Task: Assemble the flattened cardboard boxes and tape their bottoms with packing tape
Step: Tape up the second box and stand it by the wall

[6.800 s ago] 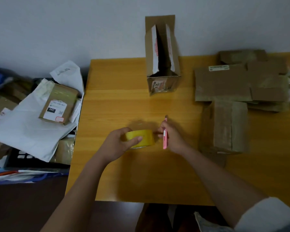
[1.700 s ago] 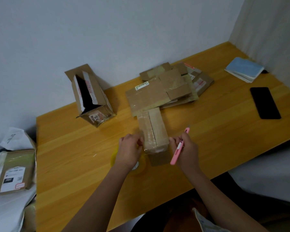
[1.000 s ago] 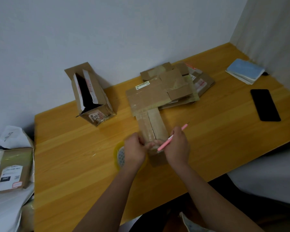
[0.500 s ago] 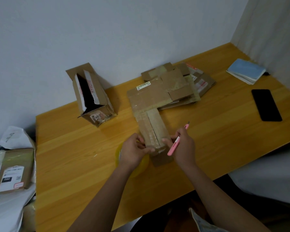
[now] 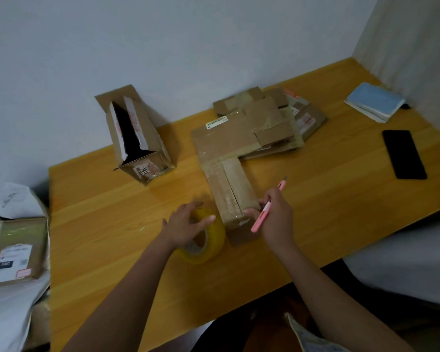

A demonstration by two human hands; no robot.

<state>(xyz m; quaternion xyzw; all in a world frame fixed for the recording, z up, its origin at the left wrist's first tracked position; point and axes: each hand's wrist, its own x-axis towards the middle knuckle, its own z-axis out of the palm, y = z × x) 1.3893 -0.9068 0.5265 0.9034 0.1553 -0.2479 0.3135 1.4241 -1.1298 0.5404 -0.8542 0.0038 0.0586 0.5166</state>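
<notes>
With the left hand point(image 5: 186, 226) gripping the tape roll point(image 5: 205, 237) and the right hand point(image 5: 272, 219) holding a cutter point(image 5: 264, 212) against the box point(image 5: 233, 196), its blade could nick fingers.

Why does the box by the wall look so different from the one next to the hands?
The box by the wall stands open with a dark inside; the near box lies flat. No hand touches the far one; the right hand, holding a pink cutter, rests on the near one. Both are brown cardboard.
</notes>
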